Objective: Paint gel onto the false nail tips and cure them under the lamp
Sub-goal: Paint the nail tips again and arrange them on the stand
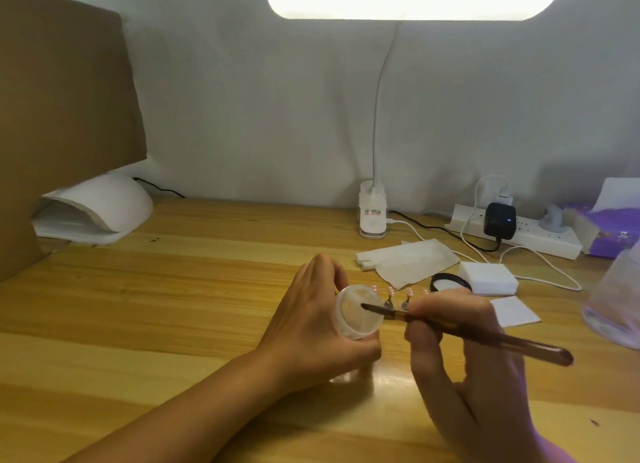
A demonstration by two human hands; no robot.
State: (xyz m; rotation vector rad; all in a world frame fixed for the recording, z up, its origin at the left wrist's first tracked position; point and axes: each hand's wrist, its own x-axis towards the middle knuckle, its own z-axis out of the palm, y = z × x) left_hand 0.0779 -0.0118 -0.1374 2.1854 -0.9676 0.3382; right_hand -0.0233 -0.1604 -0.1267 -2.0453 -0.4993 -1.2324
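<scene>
My left hand (311, 320) grips a small clear gel jar (358, 312), tilted so its open mouth faces me. My right hand (464, 351) pinches a brown-handled brush (485, 334); its bristle tip sits inside the jar's mouth. Just behind the jar and brush, several pink false nail tips (494, 292) stand on small metal holders on the wooden table, partly hidden by my hands. The white curing lamp (100, 209) sits at the far left, its opening facing the table's middle.
A black jar lid (450, 284) and white foam block (486, 277) lie right of the tips. Paper wipes (408, 263), a white pad (514, 310), a desk lamp clamp (372, 209), a power strip (526, 234) with cables, a purple tissue pack (609, 230) and a clear container (616, 299) fill the right side.
</scene>
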